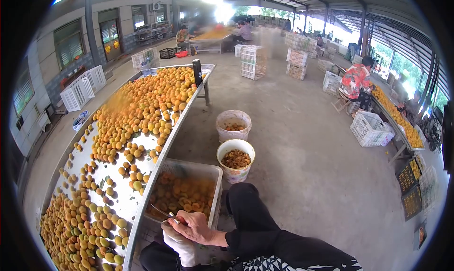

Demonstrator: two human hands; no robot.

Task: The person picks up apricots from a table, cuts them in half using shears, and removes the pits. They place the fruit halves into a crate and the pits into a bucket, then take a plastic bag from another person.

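My right hand (193,225) is bare and closed round the handle of a small knife (163,211), whose curved blade points up and left. Just below it, my left hand (178,245) wears a white glove, and its fingers are bent close against the right hand. What the left hand holds, if anything, is hidden. Both hands are over the near edge of a plastic crate (218,188) of cut orange fruit (184,190). To the left stands a metal table (163,158) with many whole orange and yellow-green fruits (137,110).
Two buckets (236,175) (235,133) with brown-orange pieces stand beyond the crate. A dark cylinder (197,72) is at the table's far corner. A person in a red patterned top (355,80) sits at another fruit table (402,137) on the right. Stacked crates (253,62) stand farther back.
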